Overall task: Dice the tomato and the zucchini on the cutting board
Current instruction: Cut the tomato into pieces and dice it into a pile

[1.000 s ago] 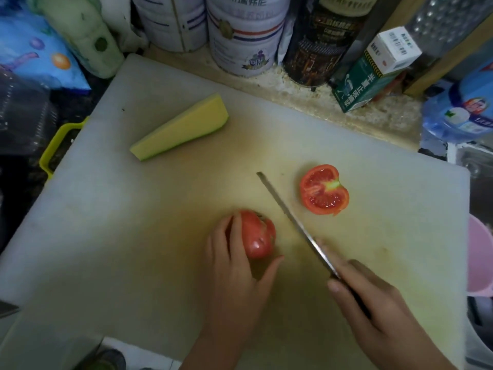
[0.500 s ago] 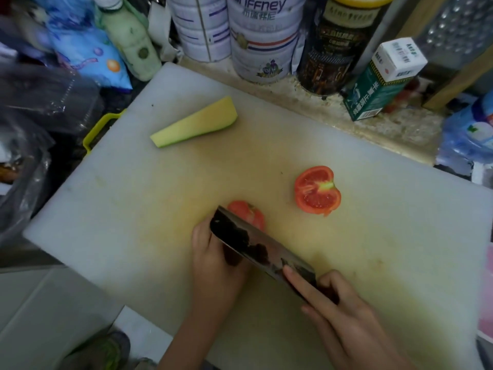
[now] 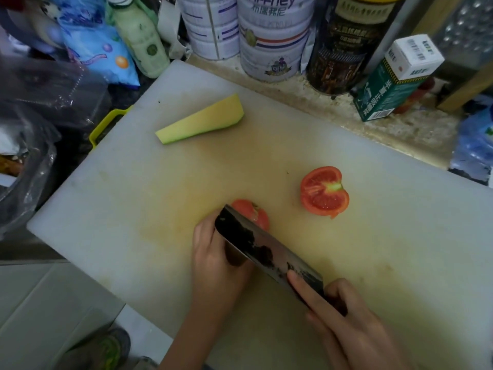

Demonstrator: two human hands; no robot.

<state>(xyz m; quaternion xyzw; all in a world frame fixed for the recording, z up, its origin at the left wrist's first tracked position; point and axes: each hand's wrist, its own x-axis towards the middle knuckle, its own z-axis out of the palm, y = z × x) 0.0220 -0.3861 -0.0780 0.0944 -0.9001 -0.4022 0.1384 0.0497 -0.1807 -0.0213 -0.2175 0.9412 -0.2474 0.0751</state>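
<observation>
— How does each grip stand?
— The right grip is curled round the dark handle of a knife, with the forefinger laid straight along the flat of the broad, shiny blade. The left grip holds a tomato half on the cutting board, fingers drawn close together. The blade hides their tips, so how tightly they pinch cannot be told.
— And the blade?
— It is tilted over the left knuckles, and its far end covers part of that rounded half's smooth red skin.
— The rest of the food?
— The second tomato half lies cut face up, wet and seedy, well apart to the right. A zucchini wedge, pale yellow flesh with a thin green rind, lies near the board's far left corner. The board is white plastic, stained yellow, on a speckled stone desk.
</observation>
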